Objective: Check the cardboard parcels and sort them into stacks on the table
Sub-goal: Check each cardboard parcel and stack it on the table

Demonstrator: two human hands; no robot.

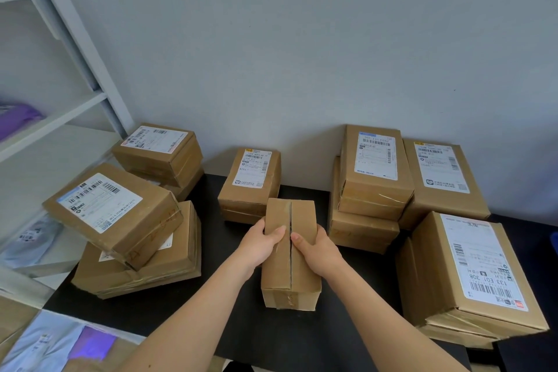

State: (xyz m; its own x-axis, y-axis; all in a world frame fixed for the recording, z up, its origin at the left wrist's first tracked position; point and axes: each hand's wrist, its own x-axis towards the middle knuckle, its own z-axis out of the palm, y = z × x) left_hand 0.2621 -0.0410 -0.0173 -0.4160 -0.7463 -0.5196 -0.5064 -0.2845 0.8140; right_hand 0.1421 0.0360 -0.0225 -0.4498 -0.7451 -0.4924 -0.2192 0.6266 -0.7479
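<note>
"133 E01 308" on near-right parcel's label, "N294" on middle parcel's label, other labels too blurred.

Held parcel: plain brown cardboard, matt, sealed along the flap seam with clear, faintly glossy tape.
Stacked parcels: the same matt brown cardboard, banded with shiny transparent tape at the edges.
Shipping labels: smooth white paper printed in black.
Table: a black, matt, even surface is shown.
Shelving: white painted, smooth, slightly satin.
Wall: pale painted, matt.
Purple bag: soft glossy plastic film.
</note>
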